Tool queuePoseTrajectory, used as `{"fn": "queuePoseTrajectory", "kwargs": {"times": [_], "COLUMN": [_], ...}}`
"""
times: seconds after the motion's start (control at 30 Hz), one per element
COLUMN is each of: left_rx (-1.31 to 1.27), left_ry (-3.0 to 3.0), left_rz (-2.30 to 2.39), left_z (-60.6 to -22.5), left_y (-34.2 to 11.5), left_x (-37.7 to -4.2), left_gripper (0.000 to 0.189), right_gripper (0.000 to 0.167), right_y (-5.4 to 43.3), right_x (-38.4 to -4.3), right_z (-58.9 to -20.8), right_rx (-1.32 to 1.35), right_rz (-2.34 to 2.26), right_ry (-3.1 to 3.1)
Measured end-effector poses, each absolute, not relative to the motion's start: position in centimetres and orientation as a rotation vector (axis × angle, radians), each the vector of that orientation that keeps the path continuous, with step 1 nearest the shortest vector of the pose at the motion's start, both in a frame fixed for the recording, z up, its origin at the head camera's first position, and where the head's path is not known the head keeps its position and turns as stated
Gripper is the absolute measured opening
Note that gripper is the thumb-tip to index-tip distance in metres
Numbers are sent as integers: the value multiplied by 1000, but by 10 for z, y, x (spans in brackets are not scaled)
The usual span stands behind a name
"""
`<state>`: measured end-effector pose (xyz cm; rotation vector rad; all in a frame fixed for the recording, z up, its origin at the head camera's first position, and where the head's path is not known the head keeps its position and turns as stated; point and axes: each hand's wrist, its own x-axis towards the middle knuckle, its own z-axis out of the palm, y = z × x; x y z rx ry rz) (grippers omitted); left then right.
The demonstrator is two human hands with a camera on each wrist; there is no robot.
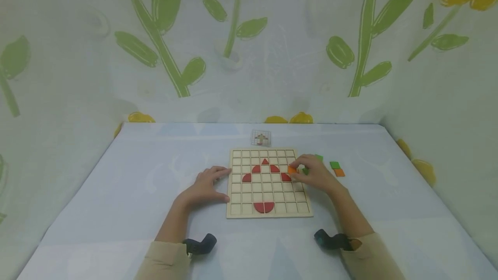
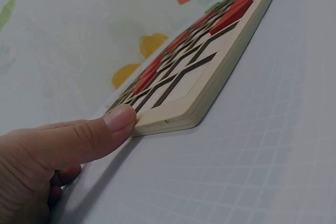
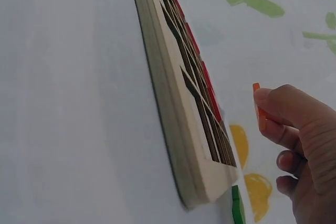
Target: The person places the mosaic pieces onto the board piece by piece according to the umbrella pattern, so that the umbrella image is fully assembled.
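A wooden grid board [image 1: 256, 188] lies flat on the table. Its cells hold a red triangle [image 1: 265, 161] near the top and several red quarter-circle pieces [image 1: 259, 207], two of them side by side in the bottom row. My right hand [image 1: 317, 175] pinches an orange tile [image 3: 260, 109] between thumb and fingers, above the board's right side. At the board's left edge, my left hand [image 1: 202, 187] is spread, with its thumb [image 2: 100, 135] touching near the front corner and a finger reaching the edge farther back.
Behind the board lies a small card [image 1: 261, 138] with a printed grid picture. To the right, beyond my right hand, are a green tile [image 1: 335, 165], another orange tile [image 1: 339, 172] touching it, and a partly hidden green tile [image 1: 319, 158]. Patterned cloth walls [image 1: 272, 77] enclose the table.
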<state>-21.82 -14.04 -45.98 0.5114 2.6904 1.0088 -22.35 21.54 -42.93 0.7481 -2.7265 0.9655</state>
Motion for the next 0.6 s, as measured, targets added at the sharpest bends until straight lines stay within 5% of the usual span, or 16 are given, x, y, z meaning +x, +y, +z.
{"fn": "queuePoseTrajectory", "kwargs": {"times": [0.6], "left_rx": [485], "left_ry": [2689], "left_rz": [1012], "left_z": [-459], "left_y": [-139], "left_x": [-218], "left_gripper": [86], "right_gripper": [16], "right_y": [183], "right_x": [-232], "right_z": [-432], "right_rx": [888], "right_rz": [945], "right_ry": [-2731]}}
